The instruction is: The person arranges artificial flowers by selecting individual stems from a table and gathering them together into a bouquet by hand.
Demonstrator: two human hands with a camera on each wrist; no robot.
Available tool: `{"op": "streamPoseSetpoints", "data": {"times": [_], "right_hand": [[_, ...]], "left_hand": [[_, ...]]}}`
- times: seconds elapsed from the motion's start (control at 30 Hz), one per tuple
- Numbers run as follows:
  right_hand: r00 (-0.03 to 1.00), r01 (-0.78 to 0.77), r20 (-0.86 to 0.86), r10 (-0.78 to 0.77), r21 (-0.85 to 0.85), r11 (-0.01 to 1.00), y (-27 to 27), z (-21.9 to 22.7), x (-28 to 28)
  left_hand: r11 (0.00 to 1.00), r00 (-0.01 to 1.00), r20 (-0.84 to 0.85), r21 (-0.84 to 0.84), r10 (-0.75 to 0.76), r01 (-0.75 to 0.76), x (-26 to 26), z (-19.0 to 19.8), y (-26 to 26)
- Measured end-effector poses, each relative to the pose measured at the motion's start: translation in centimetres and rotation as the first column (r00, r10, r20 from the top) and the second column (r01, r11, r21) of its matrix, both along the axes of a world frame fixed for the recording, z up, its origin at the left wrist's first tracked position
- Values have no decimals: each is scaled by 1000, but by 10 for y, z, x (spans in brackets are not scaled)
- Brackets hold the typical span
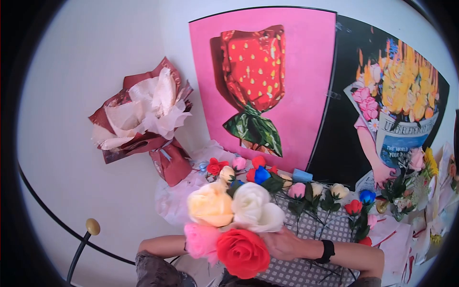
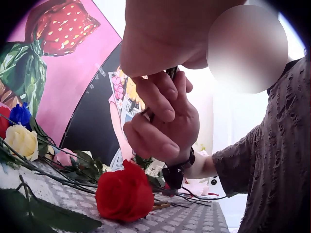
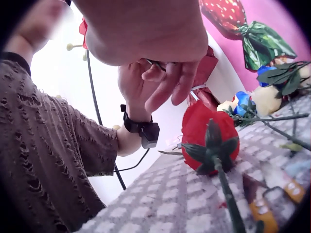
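held red rose (image 1: 243,252): matt | tablecloth (image 3: 127,209): rough weave | sleeve (image 2: 273,145): puckered cloth | wrapping (image 1: 173,167): creased paper

2 bent arms (image 1: 354,255), left hand (image 3: 132,88) and right hand (image 1: 287,244) close together, fingers (image 2: 154,99) apparently curled

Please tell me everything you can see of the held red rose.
The red rose is open, its layered petals curling round the centre and looking like fabric. It faces the head camera, below the white rose and right of the pink rose. Its stem is hidden there; whether the bloom touches the right hand is unclear.
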State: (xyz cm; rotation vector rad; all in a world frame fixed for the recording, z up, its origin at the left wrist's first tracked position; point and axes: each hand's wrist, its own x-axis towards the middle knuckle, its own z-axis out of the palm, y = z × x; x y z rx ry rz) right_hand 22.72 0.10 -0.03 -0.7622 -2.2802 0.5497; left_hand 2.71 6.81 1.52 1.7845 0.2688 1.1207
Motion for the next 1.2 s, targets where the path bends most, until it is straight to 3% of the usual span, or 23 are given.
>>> {"op": "streamPoseSetpoints", "data": {"times": [0.03,0.07,0.13,0.17,0.27,0.4,0.43,0.53,0.6,0.63,0.67,0.73,0.77,0.9,0.93,0.97,1.0,1.03,1.07,1.13,1.17,1.2], "right_hand": [[999,43,-15,-41,137,990,-1,4,-4],[998,64,-21,-61,132,989,-5,19,-4],[995,-64,57,84,-287,956,-15,49,-7],[997,-76,-28,72,-245,966,-11,31,-11],[977,-123,-187,98,-127,984,-10,34,-21],[984,-147,-134,117,-232,962,9,-1,-28],[993,-92,-98,71,-232,968,15,-6,-29],[999,-25,-44,14,-273,962,21,18,-26],[957,-46,-290,17,-92,995,24,19,-28],[971,-87,-236,28,-241,967,20,31,-25],[971,-93,-238,33,-246,965,17,38,-24],[996,-67,-83,13,-705,706,14,47,-20],[996,-69,-83,15,-708,703,16,49,-16],[963,151,266,-40,-411,899,38,66,25],[959,162,270,-86,-275,948,59,54,42],[894,393,322,-312,-225,892,67,64,51],[861,482,271,-431,-166,860,78,64,59],[852,470,249,-460,25,883,97,47,72],[852,468,252,-459,25,883,110,32,78],[572,520,418,-705,480,707,129,8,82],[495,504,470,-731,529,682,134,-3,82],[494,506,471,-731,528,682,135,-2,82]], "left_hand": [[1000,1000,1,-1,-27,27,4,0,0],[999,999,1,-6,-52,52,8,-1,-1],[996,996,0,-20,-87,87,12,-3,-3],[995,995,1,-25,-97,97,12,-4,-5],[993,993,-2,-31,-117,117,9,-3,-7],[991,992,4,-47,-122,122,2,-4,-13],[992,993,7,-54,-118,118,-1,-6,-15],[994,989,144,-94,-42,56,8,11,-28],[979,968,248,-191,-22,72,9,7,-29],[982,966,260,-183,-4,54,12,11,-32],[981,966,259,-188,3,47,13,12,-33],[928,921,386,-322,-51,187,15,13,-34],[919,917,400,-357,-10,166,18,17,-37],[900,864,501,-400,54,175,10,14,-23],[899,863,502,-403,59,173,5,14,-21],[879,853,514,-442,87,177,1,14,-20],[859,842,527,-479,114,183,-1,13,-20],[857,848,517,-484,116,178,-2,12,-21],[857,847,519,-484,117,178,-3,11,-21],[877,876,482,-432,27,210,-4,9,-23],[876,876,481,-433,27,211,-6,9,-25],[881,881,473,-427,25,204,-8,9,-28]]}}
